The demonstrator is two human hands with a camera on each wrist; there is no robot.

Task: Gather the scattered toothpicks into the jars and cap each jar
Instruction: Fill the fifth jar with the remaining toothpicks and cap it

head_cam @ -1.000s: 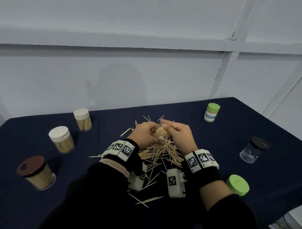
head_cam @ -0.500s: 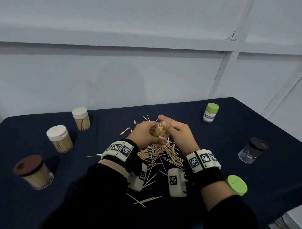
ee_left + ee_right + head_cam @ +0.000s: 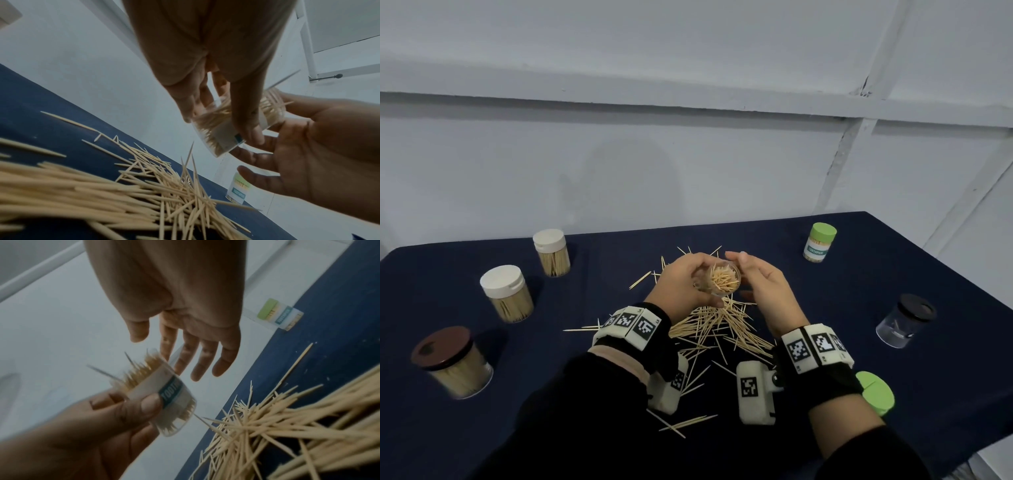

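Above the toothpick pile (image 3: 717, 329), the left hand (image 3: 681, 284) grips the jar (image 3: 722, 279) — right hand (image 3: 763, 291) spread beside it.

Our two hands, raised close together

Our left hand (image 3: 686, 281) curls its fingers (image 3: 249, 129) and thumb in a grip, palm turned inward. Our right hand (image 3: 763, 287) is just beside it, fingers (image 3: 205, 363) straight and spread, gripping nothing. Both wrists wear marker bands.
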